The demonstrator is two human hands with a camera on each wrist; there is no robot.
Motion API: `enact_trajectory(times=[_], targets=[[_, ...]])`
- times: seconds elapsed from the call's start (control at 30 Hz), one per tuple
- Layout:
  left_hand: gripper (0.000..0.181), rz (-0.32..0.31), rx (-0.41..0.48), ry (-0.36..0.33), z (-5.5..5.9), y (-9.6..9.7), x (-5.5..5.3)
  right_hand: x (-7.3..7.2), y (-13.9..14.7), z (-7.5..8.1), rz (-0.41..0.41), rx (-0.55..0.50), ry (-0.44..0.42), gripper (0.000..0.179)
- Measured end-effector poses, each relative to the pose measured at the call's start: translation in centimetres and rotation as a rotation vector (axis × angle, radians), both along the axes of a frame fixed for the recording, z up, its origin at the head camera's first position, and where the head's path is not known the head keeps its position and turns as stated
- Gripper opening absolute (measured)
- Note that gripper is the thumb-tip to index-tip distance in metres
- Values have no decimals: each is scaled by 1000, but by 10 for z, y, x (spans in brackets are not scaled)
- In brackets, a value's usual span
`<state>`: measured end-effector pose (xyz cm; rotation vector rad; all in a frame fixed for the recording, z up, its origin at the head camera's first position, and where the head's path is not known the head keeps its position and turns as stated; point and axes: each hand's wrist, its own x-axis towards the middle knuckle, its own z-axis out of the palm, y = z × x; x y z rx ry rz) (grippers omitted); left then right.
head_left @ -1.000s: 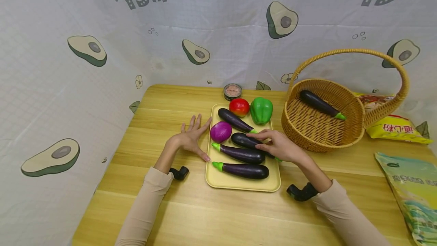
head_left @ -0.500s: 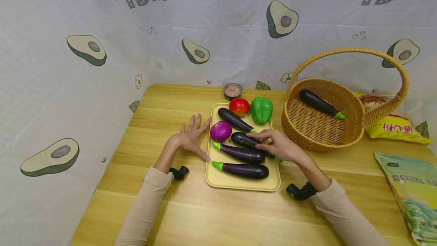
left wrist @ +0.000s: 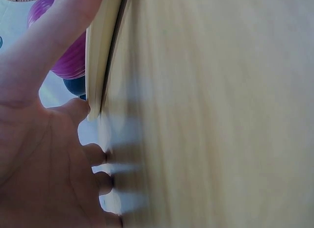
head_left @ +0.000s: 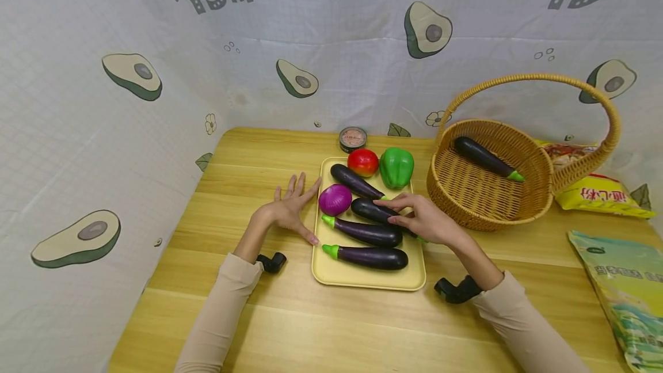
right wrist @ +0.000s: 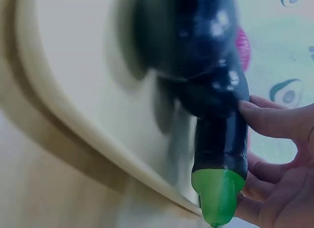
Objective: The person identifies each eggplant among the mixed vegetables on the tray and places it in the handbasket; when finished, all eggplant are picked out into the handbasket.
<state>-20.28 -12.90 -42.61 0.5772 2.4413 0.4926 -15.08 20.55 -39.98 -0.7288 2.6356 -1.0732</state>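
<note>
On a yellow tray [head_left: 357, 280], my right hand [head_left: 426, 220] pinches an eggplant [head_left: 369, 210] between thumb and fingers; its green stem end [right wrist: 218, 193] points to the near right in the head view. My left hand [head_left: 286, 210] spreads its fingers beside the tray, with the thumb and index finger at its left rim. A second eggplant [head_left: 357, 182] lies just behind the held one, and two more, a middle eggplant [head_left: 370, 233] and a front eggplant [head_left: 370, 258], lie nearer. A purple onion [head_left: 335, 200] sits by the left rim.
A red fruit or vegetable [head_left: 363, 163] and a green bell pepper [head_left: 396, 167] sit at the tray's back. Behind stands a round tin [head_left: 353, 139]. To the right are a wicker basket [head_left: 466, 206] holding an eggplant, a yellow packet [head_left: 601, 195] and a large bag [head_left: 624, 292].
The eggplant in my right hand has shifted very slightly toward the back, along with the fingers. My left hand stays where it was.
</note>
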Motion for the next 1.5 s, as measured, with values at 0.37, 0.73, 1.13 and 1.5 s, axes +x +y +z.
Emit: enact_trajectory(times=[0.37, 0.73, 1.13, 1.5], targets=[[147, 5, 10, -5, -1, 0, 0, -4, 30, 54, -86, 34, 118, 40], [147, 4, 6, 3, -1, -2, -1, -21, 103, 105, -236, 209, 85, 43], [146, 1, 2, 1, 0, -2, -2, -53, 167, 91, -344, 248, -175, 54], [147, -2, -4, -9, 1, -1, 0, -89, 182, 52, -349, 241, -252, 55]])
